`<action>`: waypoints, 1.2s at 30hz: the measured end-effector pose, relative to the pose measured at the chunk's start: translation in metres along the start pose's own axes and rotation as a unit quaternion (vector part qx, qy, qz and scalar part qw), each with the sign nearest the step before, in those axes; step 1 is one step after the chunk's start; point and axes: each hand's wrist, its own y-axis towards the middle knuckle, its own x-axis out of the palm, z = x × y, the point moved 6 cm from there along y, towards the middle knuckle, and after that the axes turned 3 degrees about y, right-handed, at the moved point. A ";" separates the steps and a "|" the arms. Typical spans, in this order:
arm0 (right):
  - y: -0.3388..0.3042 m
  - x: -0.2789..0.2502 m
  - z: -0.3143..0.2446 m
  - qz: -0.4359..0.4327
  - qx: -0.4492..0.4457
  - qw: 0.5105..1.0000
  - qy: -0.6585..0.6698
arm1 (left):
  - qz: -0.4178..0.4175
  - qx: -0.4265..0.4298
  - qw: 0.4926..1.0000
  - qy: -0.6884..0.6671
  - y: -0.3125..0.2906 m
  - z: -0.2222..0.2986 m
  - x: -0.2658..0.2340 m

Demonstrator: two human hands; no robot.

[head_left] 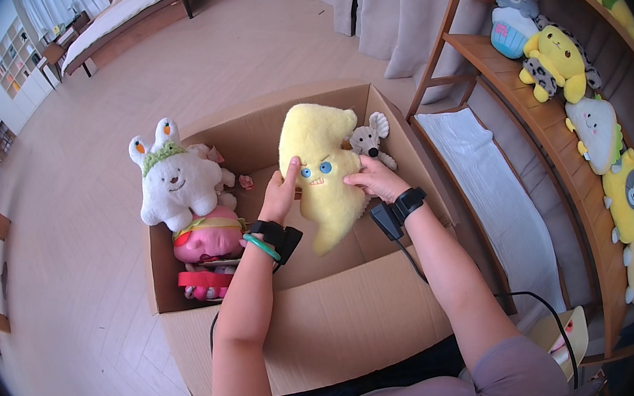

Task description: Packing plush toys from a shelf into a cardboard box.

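While both hands held it over the open cardboard box point(332, 329), the yellow plush toy point(322, 170) stood upright, face toward the camera. The left hand point(279, 194) gripped its left edge, thumb pressed on the front; the right hand point(377, 179) curled around its right edge. A white rabbit plush point(174, 183) sat at the box's left wall, and a grey mouse plush point(370, 141) sat just behind the yellow toy.

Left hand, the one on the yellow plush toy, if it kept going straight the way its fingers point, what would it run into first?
The left hand points up and away, already touching the yellow plush toy. Past the toy, the far wall of the cardboard box probably comes first, though depth is hard to judge here.
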 end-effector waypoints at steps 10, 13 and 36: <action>0.004 -0.003 0.003 -0.002 -0.015 1.000 0.010 | 0.007 -0.010 1.000 0.020 -0.003 0.002 -0.002; 0.006 -0.005 0.006 -0.004 -0.025 0.999 0.021 | 0.014 -0.009 1.000 0.023 -0.005 0.004 -0.002; -0.008 -0.002 -0.008 0.072 -0.035 0.997 -0.023 | 0.025 0.119 0.992 -0.013 -0.012 0.030 -0.001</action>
